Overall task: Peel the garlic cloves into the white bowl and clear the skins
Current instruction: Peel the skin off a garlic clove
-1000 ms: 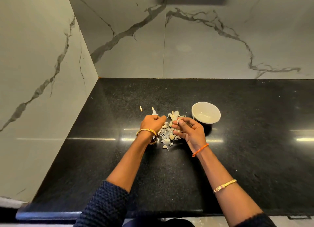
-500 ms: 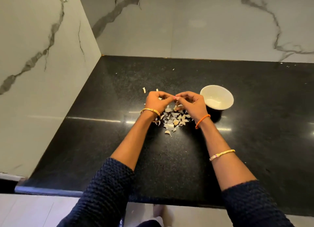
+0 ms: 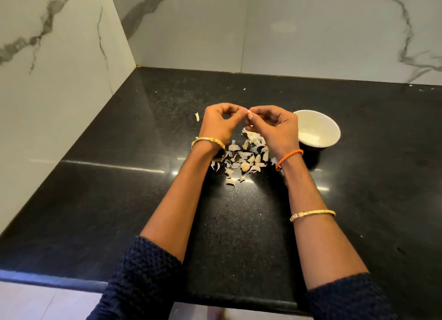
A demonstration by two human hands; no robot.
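A stray scrap [image 3: 196,116] lies on the counter [image 3: 119,200] left of centre. Your left hand [image 3: 218,126] curls beside it, fingertips meeting your right hand [image 3: 272,128] at a small clove [image 3: 250,114] that both pinch above the counter. Below the hands, skins [image 3: 244,159] lie heaped. At centre right, just beside your right hand, sits the bowl [image 3: 318,130].
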